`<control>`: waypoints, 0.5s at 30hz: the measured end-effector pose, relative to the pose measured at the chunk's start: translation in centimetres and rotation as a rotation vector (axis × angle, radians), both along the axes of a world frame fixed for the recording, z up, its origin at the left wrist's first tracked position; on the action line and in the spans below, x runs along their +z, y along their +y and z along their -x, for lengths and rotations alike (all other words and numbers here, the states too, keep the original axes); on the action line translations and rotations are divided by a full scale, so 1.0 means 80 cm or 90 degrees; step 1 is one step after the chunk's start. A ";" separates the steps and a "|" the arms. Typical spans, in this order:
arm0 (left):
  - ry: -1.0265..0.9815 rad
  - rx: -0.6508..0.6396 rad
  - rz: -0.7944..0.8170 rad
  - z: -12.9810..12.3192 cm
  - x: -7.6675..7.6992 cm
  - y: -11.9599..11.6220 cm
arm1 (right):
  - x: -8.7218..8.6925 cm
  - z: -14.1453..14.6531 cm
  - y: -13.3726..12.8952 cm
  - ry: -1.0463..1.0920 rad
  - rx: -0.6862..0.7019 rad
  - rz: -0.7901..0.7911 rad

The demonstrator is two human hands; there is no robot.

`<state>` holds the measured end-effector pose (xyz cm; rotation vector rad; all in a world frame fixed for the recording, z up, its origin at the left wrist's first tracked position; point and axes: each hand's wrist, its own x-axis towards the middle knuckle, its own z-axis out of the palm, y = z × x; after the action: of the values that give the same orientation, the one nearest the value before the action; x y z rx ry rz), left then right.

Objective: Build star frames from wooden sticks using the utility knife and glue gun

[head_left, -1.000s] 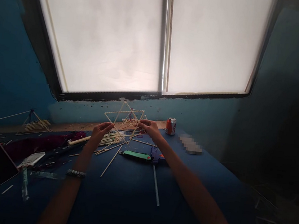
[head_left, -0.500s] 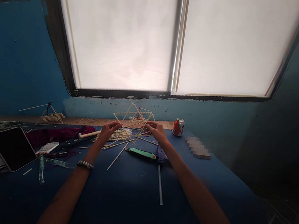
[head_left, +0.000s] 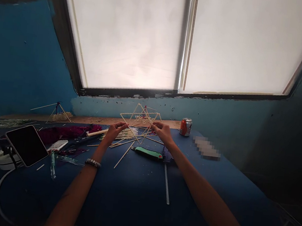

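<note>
The left hand (head_left: pixel 115 131) and right hand (head_left: pixel 163 132) pinch opposite sides of a frame of thin wooden sticks (head_left: pixel 140 113), held narrowly just above the far end of the blue worktop (head_left: pixel 129 202). Too loose a pinch could let the frame's joints spring apart or drop it onto the loose sticks (head_left: pixel 123 160) beneath. A red soda can (head_left: pixel 186 127) stands just beyond the right hand, within knocking reach.

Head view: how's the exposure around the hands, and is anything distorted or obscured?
In the head view, the bright window blind is blown out, leaving the blue table dark toward the bottom; the thin stick frame between the left hand and right hand stays readable; wide-angle distortion slants the window; a pixelated patch obscures whatever lies right of the soda can.
</note>
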<state>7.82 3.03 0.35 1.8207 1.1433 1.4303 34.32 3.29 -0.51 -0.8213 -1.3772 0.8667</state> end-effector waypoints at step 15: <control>0.009 0.011 -0.009 0.001 -0.003 0.002 | -0.005 0.000 0.006 0.014 0.015 0.002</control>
<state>7.72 3.19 0.08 1.8373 1.1615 1.4411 34.29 3.80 -0.91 -0.7969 -1.3691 0.8933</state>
